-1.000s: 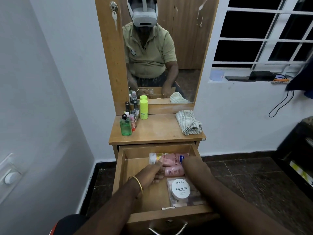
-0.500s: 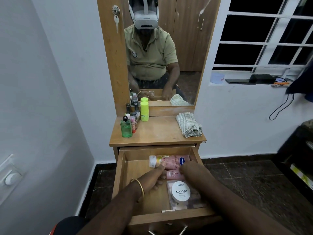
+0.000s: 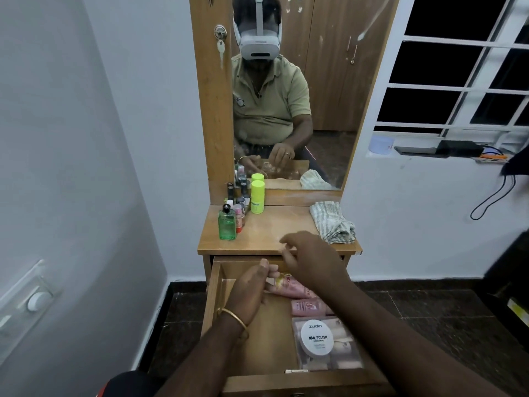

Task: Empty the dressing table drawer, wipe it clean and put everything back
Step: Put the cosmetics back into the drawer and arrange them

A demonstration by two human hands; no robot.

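over the open wooden drawer (image 3: 213, 293), left hand (image 3: 252, 290) is pinching a soft pink plastic tube (image 3: 289, 286) at its cap end; right hand (image 3: 309, 256) is hovering, fingers relaxed, holding nothing.

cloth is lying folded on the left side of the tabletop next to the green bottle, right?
Not quite: the head view shows the striped cloth on the right side of the tabletop, apart from the green bottle, which stands at the left.

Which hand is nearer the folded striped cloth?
Right hand: raised just left of the folded striped cloth. Left hand is lower, inside the wooden drawer.
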